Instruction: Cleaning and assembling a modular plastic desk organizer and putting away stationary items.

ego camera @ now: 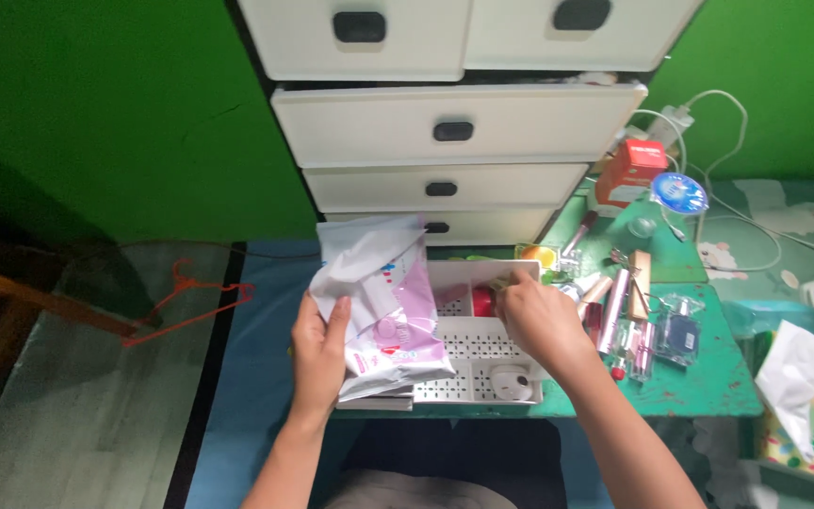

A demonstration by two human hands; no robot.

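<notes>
While the left hand (320, 351) grips a soft white and pink pack (383, 306) from its 9 o'clock side, thumb on the front and fingers curled round the back, the right hand (541, 316) reaches into a white tray (468, 372) with holes in its floor. The right fingers are pinched close on something small at the tray's 12 o'clock edge (too small to tell what it is). The pack is held up and covers the tray's 9 o'clock side. Inside the tray sit a red thing (481, 300) and a small white round thing (512, 382) near 6 o'clock. The tray rests on a green table (708, 386). At 3 o'clock from the tray lie pink tubes (614, 311) and a dark little bottle (678, 336). A tissue box (807, 405) stands further out at 3 o'clock. White drawers (445, 132) rise at 12 o'clock, and a red hanger (186, 302) lies on the floor at 9 o'clock.
</notes>
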